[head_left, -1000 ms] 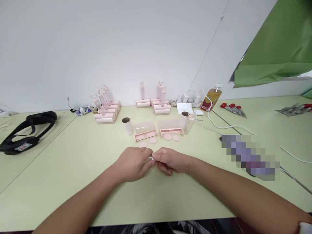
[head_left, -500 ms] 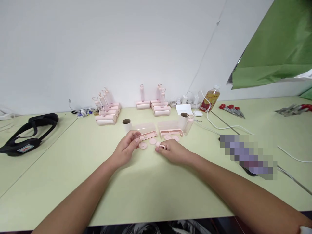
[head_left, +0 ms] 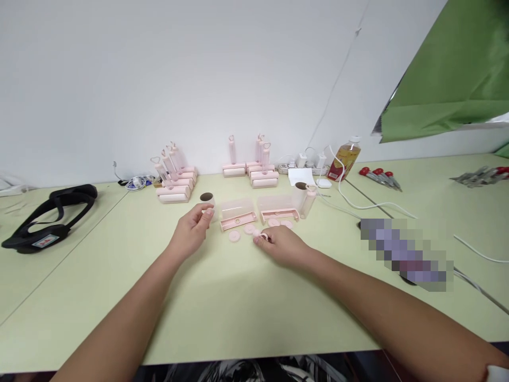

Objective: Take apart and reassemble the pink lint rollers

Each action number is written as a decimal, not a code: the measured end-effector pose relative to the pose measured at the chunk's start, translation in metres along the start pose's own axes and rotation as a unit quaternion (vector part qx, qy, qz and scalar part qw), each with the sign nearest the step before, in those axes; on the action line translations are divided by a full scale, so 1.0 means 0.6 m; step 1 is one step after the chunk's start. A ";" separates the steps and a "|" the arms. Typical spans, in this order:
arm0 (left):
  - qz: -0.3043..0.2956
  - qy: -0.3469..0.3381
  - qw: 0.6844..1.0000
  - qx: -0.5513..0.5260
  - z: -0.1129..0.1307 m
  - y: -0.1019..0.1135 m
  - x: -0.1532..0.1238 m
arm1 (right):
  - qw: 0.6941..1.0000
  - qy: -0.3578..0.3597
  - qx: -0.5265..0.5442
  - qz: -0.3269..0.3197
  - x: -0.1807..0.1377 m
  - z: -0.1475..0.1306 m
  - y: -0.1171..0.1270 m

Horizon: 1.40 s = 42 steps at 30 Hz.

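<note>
My left hand has its thumb and fingertips closed beside a white paper-cored roll; what they hold, if anything, is hidden. Pinched in my right hand is a small pale-pink piece with a looped handle. Two pink trays, the left tray and right tray, lie between my hands and the wall, with clear covers behind them. Several pink discs lie before the trays. By the right roll stands a translucent pink tube with a loop on top.
Pink lint rollers with upright loop-topped handles stand in groups at the back. On the right are a drink bottle, white cables, red-ended tools and a blurred-out object. A black strap headset lies left.
My left hand has moved left, away from the left tray to beside the white roll. My right hand stays nearly in place, still holding the looped piece.
</note>
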<state>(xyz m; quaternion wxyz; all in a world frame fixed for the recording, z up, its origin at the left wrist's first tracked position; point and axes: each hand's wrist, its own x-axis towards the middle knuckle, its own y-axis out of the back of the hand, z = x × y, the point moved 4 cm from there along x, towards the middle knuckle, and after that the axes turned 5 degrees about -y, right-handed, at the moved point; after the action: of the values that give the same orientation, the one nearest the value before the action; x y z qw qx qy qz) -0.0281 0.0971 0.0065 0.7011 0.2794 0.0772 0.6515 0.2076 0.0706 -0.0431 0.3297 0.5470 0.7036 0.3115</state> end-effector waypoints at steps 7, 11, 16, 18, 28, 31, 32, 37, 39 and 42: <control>-0.142 0.069 0.981 0.113 -0.025 0.026 0.001 | 0.996 -0.034 -0.072 0.042 0.008 0.005 0.012; -0.148 0.085 0.969 0.178 -0.017 0.040 0.000 | 0.994 -0.022 -0.069 0.082 0.013 0.005 0.020; -0.112 0.094 0.980 0.134 -0.014 0.048 0.004 | 0.992 -0.016 -0.049 0.113 0.012 0.001 0.026; -0.087 0.084 0.985 0.125 -0.018 0.046 0.007 | 0.993 -0.015 -0.040 0.109 0.010 -0.001 0.025; 0.028 -0.033 0.983 0.177 -0.016 0.011 0.009 | 0.994 -0.008 -0.023 0.102 0.008 -0.004 0.020; 0.046 -0.054 0.982 0.176 -0.017 0.007 0.008 | 0.994 0.003 -0.015 0.111 0.002 -0.008 0.025; 0.049 -0.063 0.981 0.175 -0.018 0.005 0.009 | 0.994 0.008 -0.012 0.113 0.000 -0.010 0.027; 0.054 -0.129 0.975 0.175 -0.023 -0.002 0.012 | 0.992 0.028 0.010 0.121 -0.011 -0.018 0.031; 0.050 -0.153 0.971 0.175 -0.026 -0.005 0.014 | 0.992 0.030 0.014 0.123 -0.013 -0.018 0.031; 0.038 -0.184 0.967 0.170 -0.029 -0.009 0.014 | 0.992 0.034 0.021 0.122 -0.014 -0.018 0.030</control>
<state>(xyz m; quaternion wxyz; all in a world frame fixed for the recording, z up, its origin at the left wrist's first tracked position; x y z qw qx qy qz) -0.0304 0.1102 -0.0083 0.6203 0.5122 0.0456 0.5923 0.2106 0.0653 -0.0210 0.2538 0.6246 0.6486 0.3532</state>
